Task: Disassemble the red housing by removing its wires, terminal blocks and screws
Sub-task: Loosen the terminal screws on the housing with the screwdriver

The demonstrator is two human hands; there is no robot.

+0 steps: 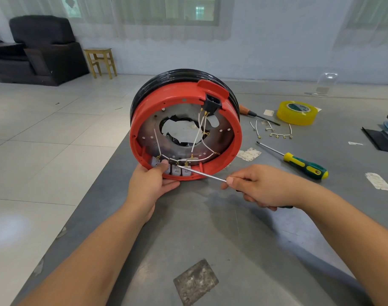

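My left hand point(152, 184) gripped the tilted red housing point(230, 151) on the table point(188, 228); my right hand point(261, 187) held the screwdriver point(202, 174) at the terminal blocks point(176, 170). Seating the tip squarely seemed wise.

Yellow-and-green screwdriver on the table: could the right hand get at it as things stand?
Probably not right away: the right hand already grips a screwdriver aimed at the terminal blocks. The yellow-and-green screwdriver lies unobstructed beside it.

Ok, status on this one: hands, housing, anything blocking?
Left hand grips red housing rim, thumb on terminal blocks. Right hand holds screwdriver, tip at a block. White wires attached. Nothing blocking.
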